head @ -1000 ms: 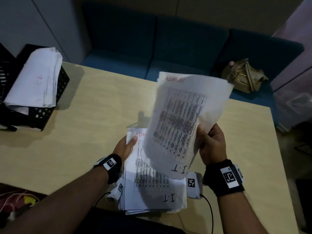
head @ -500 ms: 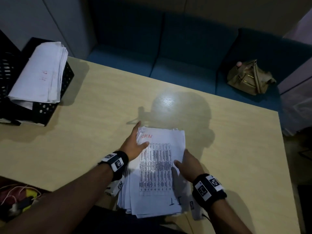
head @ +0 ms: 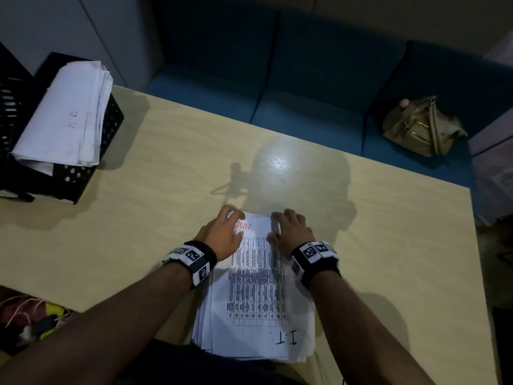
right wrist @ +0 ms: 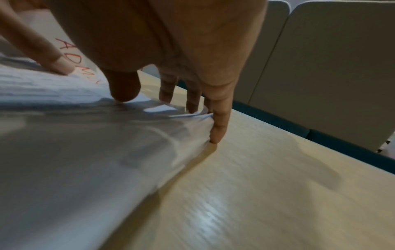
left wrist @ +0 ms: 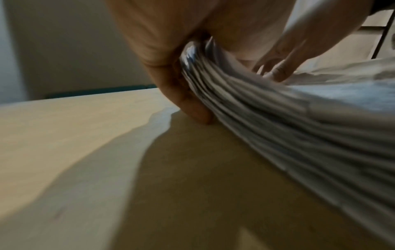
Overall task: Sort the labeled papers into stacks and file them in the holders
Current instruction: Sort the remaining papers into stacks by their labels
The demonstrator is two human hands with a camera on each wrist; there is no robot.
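Both your hands, left (head: pixel 222 235) and right (head: pixel 291 232), take a grip on the paper stack's (head: pixel 255 295) far corners on the worktop (head: pixel 138 218), fingers curled under, likely to square it.

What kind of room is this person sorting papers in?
Probably an office or a meeting corner. A pale wooden table holds a stack of printed sheets hand-marked I.T. and ADMIN, a black mesh file holder stands at its far left, and a blue sofa with a tan handbag runs behind it.

white paper stack (head: pixel 255 295) flat on table, another stack (head: pixel 63 115) in black holder (head: pixel 91 168)
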